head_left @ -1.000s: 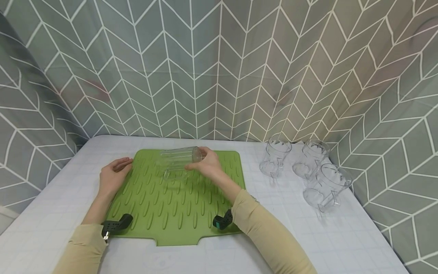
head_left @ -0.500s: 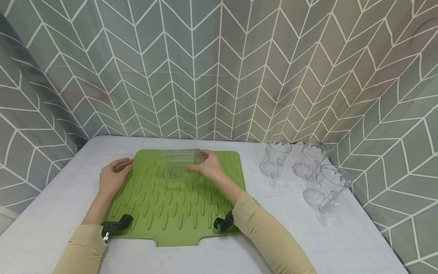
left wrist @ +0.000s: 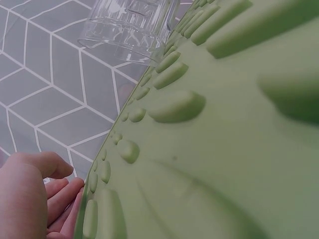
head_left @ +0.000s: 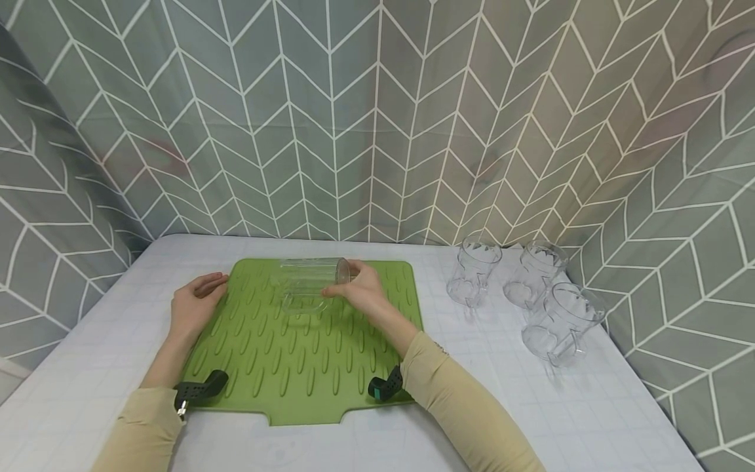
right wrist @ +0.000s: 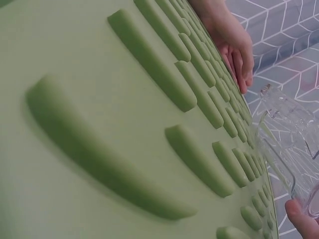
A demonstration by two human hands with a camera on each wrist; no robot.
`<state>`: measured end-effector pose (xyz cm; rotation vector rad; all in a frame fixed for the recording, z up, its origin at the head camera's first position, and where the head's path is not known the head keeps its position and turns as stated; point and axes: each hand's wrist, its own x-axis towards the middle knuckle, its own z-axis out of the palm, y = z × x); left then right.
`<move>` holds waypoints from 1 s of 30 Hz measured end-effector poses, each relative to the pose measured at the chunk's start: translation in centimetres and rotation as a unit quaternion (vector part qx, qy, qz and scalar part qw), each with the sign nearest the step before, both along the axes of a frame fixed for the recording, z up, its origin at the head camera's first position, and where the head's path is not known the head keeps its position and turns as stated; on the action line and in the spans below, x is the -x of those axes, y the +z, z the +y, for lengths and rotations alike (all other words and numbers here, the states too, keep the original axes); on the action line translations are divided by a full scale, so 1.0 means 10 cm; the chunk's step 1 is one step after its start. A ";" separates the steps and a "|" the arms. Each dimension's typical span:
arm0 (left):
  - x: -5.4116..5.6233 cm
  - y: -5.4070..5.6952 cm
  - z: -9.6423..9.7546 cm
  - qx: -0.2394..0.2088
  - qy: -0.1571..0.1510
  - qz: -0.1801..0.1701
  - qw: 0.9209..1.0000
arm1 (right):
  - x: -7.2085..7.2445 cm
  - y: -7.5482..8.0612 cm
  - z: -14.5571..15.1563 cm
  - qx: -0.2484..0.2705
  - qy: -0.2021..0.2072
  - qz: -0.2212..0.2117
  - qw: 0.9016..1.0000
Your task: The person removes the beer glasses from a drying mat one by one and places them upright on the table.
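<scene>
A clear glass mug (head_left: 312,272) lies sideways over the far half of the green ridged mat (head_left: 307,367). My right hand (head_left: 364,287) grips its right-hand round end, thumb on the near side. The mug's handle (head_left: 303,305) points toward the front. In the right wrist view the thumb (right wrist: 301,219) shows beside the glass mug (right wrist: 286,119). My left hand (head_left: 196,303) rests at the mat's left edge, fingers loosely bent, holding nothing. From the left wrist, that hand (left wrist: 37,196) sits right beside the mat's edge, and one end of the mug (left wrist: 127,35) appears beyond.
Three more clear glass mugs stand upright on the right of the white table: a back-left mug (head_left: 474,270), a back-right mug (head_left: 533,274) and a front mug (head_left: 563,324). A patterned grey curtain (head_left: 371,131) hangs behind and at both sides.
My right hand has come slightly nearer and turned the glass mug a little, so it lies more level. Over the last half second it is almost still. The left hand has stayed put.
</scene>
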<state>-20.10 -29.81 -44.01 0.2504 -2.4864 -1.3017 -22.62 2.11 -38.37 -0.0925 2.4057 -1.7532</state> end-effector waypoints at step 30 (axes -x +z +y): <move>0.00 0.00 0.00 0.002 -0.003 -0.005 1.000 | -0.08 -0.03 0.14 0.057 0.020 -0.012 0.998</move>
